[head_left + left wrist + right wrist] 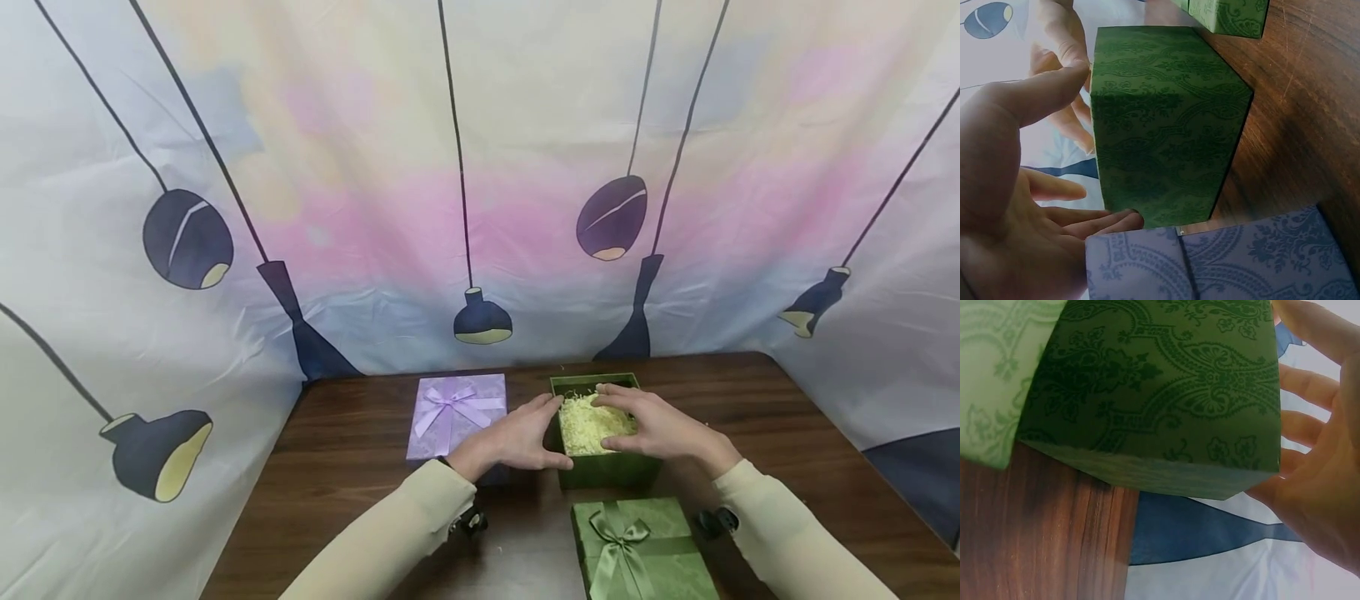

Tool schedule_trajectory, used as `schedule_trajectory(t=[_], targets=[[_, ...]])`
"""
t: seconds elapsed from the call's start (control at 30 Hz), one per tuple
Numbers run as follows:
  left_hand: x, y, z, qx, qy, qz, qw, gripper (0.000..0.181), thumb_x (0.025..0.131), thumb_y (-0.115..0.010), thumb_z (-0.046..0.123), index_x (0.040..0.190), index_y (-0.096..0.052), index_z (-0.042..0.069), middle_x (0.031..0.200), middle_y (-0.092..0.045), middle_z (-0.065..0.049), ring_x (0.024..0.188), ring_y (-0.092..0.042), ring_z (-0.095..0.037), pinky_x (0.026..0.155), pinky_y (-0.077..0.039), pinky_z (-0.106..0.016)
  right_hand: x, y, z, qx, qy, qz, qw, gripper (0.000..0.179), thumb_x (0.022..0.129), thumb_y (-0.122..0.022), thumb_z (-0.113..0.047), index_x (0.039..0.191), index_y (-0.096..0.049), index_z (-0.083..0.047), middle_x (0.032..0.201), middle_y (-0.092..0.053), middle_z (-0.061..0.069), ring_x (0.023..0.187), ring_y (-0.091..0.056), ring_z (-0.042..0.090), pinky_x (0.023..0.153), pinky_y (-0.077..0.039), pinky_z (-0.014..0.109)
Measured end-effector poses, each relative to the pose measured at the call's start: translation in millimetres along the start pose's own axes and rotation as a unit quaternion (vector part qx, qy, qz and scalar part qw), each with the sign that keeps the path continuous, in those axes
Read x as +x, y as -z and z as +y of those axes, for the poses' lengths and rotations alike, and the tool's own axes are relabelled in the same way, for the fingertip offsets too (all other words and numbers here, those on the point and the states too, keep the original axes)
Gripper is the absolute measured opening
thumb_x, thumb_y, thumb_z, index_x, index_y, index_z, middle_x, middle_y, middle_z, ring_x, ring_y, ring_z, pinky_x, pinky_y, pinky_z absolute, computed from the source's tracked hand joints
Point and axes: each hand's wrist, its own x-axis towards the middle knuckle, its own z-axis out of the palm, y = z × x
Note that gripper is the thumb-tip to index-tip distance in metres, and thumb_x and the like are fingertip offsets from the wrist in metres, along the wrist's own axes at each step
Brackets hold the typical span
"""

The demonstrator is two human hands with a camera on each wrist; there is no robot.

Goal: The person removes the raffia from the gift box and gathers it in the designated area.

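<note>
An uncovered green patterned box point(611, 473) stands on the table, filled with pale yellow shredded paper point(581, 425). My left hand point(521, 435) is at the box's left side, thumb toward the near corner and fingers spread along the side. In the left wrist view, its thumb tip meets or nearly meets the box's edge point(1166, 125). My right hand point(660, 425) reaches over the box's right rim, its loosely bent fingers above or on the shredded paper. Whether those fingertips touch the paper is hard to tell. Neither hand grips anything.
A purple gift box point(487, 390) with a ribbon bow stands left of the green box, close to my left wrist. Nearer to me lies a green lid point(671, 523) with a satin bow. The brown wooden table point(345, 467) ends at a printed curtain point(375, 208).
</note>
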Motion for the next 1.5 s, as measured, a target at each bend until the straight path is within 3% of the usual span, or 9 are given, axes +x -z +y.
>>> schedule_trajectory(t=[0.33, 0.6, 0.83, 1.27, 1.5], targets=[[3.3, 1.5, -1.0, 0.017, 0.004, -0.005, 0.9998, 0.097, 0.079, -0.075, 0.052, 0.151, -0.032, 0.003, 0.153, -0.036, -0.018, 0.139, -0.04, -0.031, 0.111, -0.038, -0.042, 9.8, -5, 4, 0.012, -0.007, -0.024, 0.9996, 0.075, 0.082, -0.077, -0.041, 0.141, -0.049, -0.002, 0.149, -0.04, 0.026, 0.133, -0.041, 0.047, 0.1, -0.041, 0.062], [7.4, 1.3, -1.4, 0.033, 0.003, -0.008, 0.9994, 0.095, 0.077, -0.077, 0.052, 0.147, -0.037, 0.002, 0.151, -0.041, -0.016, 0.136, -0.044, -0.029, 0.11, -0.039, -0.039, 15.7, -5, 7, 0.02, -0.008, -0.046, 0.9987, 0.077, 0.082, -0.076, -0.044, 0.142, -0.048, -0.005, 0.15, -0.038, 0.025, 0.134, -0.039, 0.047, 0.101, -0.039, 0.063], [10.0, 1.3, -1.2, 0.03, -0.007, -0.007, 0.9995, 0.096, 0.076, -0.08, 0.048, 0.147, -0.037, -0.001, 0.148, -0.045, -0.016, 0.134, -0.046, -0.028, 0.11, -0.04, -0.036, 21.8, -7, 9, 0.036, -0.019, -0.063, 0.9972, 0.09, 0.079, -0.077, -0.049, 0.149, -0.038, -0.006, 0.153, -0.034, 0.023, 0.139, -0.03, 0.047, 0.104, -0.033, 0.066], [12.5, 2.4, -0.7, -0.002, 0.0, -0.003, 1.0, 0.091, 0.077, -0.077, 0.052, 0.143, -0.042, 0.0, 0.141, -0.049, -0.015, 0.127, -0.052, -0.026, 0.104, -0.045, -0.036, 27.8, -15, 8, -0.004, -0.003, -0.043, 0.9991, 0.084, 0.079, -0.076, -0.053, 0.143, -0.047, -0.005, 0.144, -0.049, 0.017, 0.131, -0.044, 0.043, 0.101, -0.039, 0.062], [14.5, 2.3, -2.7, -0.001, -0.003, 0.01, 0.9999, 0.085, 0.077, -0.077, 0.051, 0.138, -0.047, 0.0, 0.136, -0.054, -0.013, 0.124, -0.053, -0.024, 0.103, -0.045, -0.032, 29.4, -18, 8, -0.015, -0.033, -0.082, 0.996, 0.088, 0.079, -0.074, -0.056, 0.146, -0.044, -0.008, 0.149, -0.04, 0.024, 0.135, -0.038, 0.047, 0.102, -0.039, 0.062]])
